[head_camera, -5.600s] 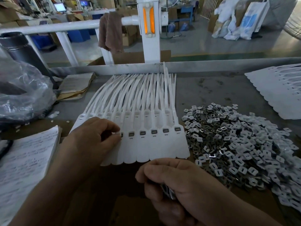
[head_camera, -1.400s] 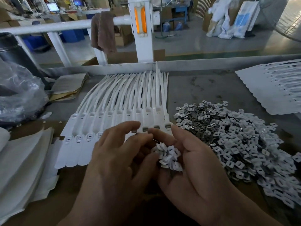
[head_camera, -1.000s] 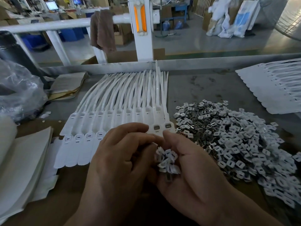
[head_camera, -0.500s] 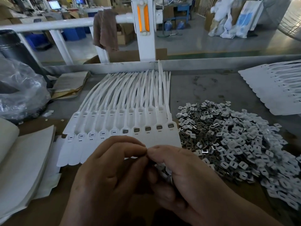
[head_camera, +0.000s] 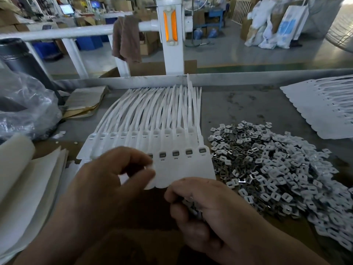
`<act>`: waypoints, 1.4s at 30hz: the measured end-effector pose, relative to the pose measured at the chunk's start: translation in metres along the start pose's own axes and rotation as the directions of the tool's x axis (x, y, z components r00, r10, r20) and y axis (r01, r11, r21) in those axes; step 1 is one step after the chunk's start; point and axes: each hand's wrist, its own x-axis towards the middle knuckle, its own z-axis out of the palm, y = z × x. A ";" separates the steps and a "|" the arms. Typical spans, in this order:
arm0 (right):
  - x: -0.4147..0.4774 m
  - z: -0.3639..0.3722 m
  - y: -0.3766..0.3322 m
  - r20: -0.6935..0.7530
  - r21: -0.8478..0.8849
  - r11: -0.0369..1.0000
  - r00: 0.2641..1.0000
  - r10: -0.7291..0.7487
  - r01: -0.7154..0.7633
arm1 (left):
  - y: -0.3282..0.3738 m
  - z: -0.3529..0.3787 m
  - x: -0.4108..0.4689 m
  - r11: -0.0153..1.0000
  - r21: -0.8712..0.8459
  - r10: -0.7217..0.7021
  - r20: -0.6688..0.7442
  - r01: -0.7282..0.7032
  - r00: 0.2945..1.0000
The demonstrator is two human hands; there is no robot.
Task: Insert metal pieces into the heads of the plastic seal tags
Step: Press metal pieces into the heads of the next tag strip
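White tags [head_camera: 172, 134] show five filled heads right of the left hand [head_camera: 107, 180], which pinches one piece; the right hand [head_camera: 206, 209] clutches spares; others look unfilled.

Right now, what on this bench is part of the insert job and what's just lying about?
In the job:
- tags, fanned in a row
- loose pile of metal pieces
- left hand, over the tag heads
- right hand, closed on a bunch of pieces

Lying about:
- plastic bag
- papers
- book
- second tag stack, far right, untouched
- cloth on the rail
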 end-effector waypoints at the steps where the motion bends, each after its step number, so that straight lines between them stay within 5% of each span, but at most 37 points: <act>1: -0.001 -0.001 0.000 0.006 0.017 1.000 1.000 0.012 -0.012 | -0.009 0.005 0.005 0.999 0.018 -0.039 -0.029 0.039 0.999; 6: -0.004 0.001 -0.004 0.044 -0.018 0.999 0.998 0.039 -0.038 | -0.032 0.020 0.023 0.968 0.226 -0.091 -0.072 0.105 0.993; 21: -0.005 0.000 -0.004 0.054 0.009 1.000 0.998 -0.016 0.016 | -0.039 0.026 0.025 0.957 0.244 -0.142 -0.074 0.156 0.987; 42: -0.004 0.000 -0.003 0.044 -0.013 1.000 0.999 -0.019 0.020 | -0.029 0.027 0.027 0.930 0.363 -0.019 -0.089 0.050 0.996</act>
